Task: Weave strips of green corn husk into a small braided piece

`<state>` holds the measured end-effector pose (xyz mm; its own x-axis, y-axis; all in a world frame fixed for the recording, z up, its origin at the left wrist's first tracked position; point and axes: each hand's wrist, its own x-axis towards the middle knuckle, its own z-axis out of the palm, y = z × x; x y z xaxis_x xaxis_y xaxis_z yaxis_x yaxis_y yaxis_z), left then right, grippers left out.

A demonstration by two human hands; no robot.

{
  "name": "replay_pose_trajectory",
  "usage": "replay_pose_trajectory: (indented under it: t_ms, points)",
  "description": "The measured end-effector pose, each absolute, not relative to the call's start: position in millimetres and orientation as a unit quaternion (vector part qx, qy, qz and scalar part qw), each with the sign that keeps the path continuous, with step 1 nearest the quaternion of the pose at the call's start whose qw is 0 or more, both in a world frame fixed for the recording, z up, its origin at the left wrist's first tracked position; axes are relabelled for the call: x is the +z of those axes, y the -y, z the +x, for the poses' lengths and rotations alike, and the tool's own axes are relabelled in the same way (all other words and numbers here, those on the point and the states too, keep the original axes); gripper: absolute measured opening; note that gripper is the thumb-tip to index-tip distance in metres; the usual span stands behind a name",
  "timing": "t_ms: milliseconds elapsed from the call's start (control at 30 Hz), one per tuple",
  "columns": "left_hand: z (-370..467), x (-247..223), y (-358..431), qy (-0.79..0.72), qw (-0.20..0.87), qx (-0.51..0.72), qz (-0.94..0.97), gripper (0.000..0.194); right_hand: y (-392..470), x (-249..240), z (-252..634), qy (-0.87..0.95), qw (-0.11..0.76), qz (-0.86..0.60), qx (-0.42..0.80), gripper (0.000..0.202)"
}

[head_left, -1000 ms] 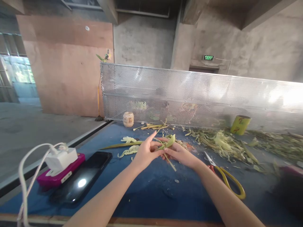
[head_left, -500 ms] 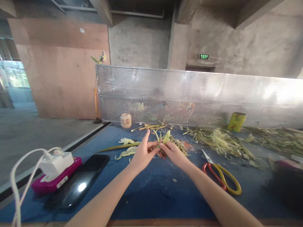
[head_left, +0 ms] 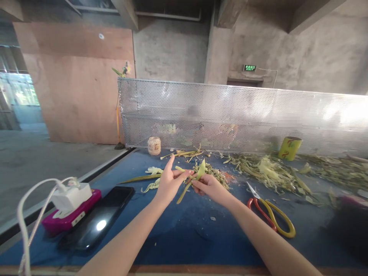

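Low over the middle of the table, my hands meet around a pale green leaf strip, possibly corn husk. My right hand pinches it between thumb and fingers. One broad tip stands up above the fingers, and a narrow end hangs down toward the left. My left hand touches the same strip with its fingertips, while one finger points upward. The fingers hide where the strip crosses or folds. Behind my right hand lies a heap of dry plant scraps. A long green stalk and curled pale strips lie left of my left hand.
Scissors with red and yellow handles lie to the right, near a pile of dry leaves. A yellow cylinder and a wrapped jar stand before the perforated metal screen. A phone and magenta power strip lie left.
The strip's narrow end, which pointed up between my hands, now hangs down to the lower left. My left hand has shifted slightly left, and the view has moved a little.
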<state>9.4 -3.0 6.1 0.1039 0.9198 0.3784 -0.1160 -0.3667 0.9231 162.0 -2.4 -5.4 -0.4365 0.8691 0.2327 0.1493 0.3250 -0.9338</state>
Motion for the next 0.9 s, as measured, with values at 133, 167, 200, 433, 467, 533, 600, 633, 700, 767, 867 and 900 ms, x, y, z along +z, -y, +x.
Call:
replay_pose_trajectory:
  t_ms: [133,167,200,433,467,533,600,633,700,767,867,900]
  points:
    - [7.2,10.9,2.4,-0.321,0.436,0.623,0.564,0.092,3.0,-6.5,161.0,0.708,0.385,-0.359,0.471,0.029]
    - [6.8,11.1,1.9,-0.320,0.432,0.627,0.565,0.093,2.6,-7.0,161.1,0.703,0.386,-0.354,0.481,0.029]
    - [6.3,10.9,1.2,-0.324,0.427,0.624,0.569,0.093,2.1,-7.5,161.3,0.696,0.389,-0.350,0.491,0.029]
    - [5.7,2.0,-1.4,-0.354,0.444,0.500,0.653,0.091,-6.0,-7.5,164.2,0.620,0.486,-0.345,0.510,0.036]
    - [6.1,1.0,-1.2,-0.354,0.437,0.488,0.667,0.088,-7.1,-7.7,164.2,0.614,0.493,-0.345,0.511,0.037]
    - [7.5,0.2,0.0,-0.358,0.428,0.473,0.682,0.084,-8.6,-8.5,163.5,0.600,0.507,-0.337,0.519,0.036]
    - [9.6,0.8,2.3,-0.365,0.434,0.470,0.677,0.087,-9.1,-9.5,162.2,0.579,0.528,-0.321,0.532,0.035]
    - [10.9,1.4,3.7,-0.369,0.439,0.469,0.672,0.090,-9.0,-9.9,161.5,0.566,0.542,-0.311,0.538,0.034]
    - [13.4,2.7,6.5,-0.375,0.451,0.464,0.664,0.093,-8.6,-10.3,160.4,0.534,0.570,-0.292,0.552,0.033]
    - [15.1,3.4,8.8,-0.372,0.465,0.458,0.660,0.091,-8.6,-10.2,160.4,0.507,0.590,-0.275,0.565,0.032]
    - [14.9,3.1,10.3,-0.364,0.479,0.452,0.659,0.089,-9.7,-8.9,163.1,0.494,0.593,-0.260,0.580,0.031]
    - [14.2,2.6,10.5,-0.363,0.475,0.450,0.663,0.088,-10.2,-8.2,164.6,0.498,0.582,-0.260,0.588,0.030]
